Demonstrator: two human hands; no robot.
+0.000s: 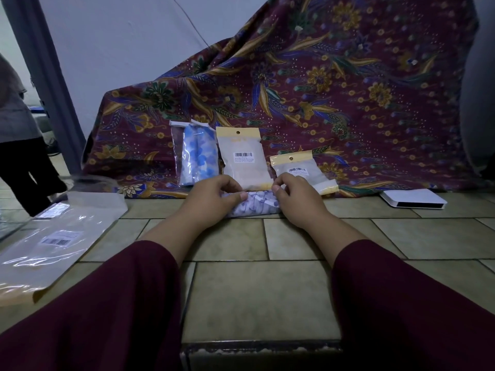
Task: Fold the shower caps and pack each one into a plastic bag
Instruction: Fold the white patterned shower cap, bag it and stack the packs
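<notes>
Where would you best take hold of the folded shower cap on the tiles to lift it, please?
By its two short ends, coming from left and right: the folded shower cap lies as a flat roll across the tiles, and the left hand and right hand already pinch there.

Folded pale shower cap (254, 206) on tiles — three packed bags (242, 159) behind.

Nothing's actually readable. Barcode stickers on the tall packet (243, 157), small packet (296, 170) and flat bag (59, 241) at 9 o'clock, print too tiny.

Two hands (214, 194), two shower caps (254, 206), four plastic bags (242, 159).
</notes>
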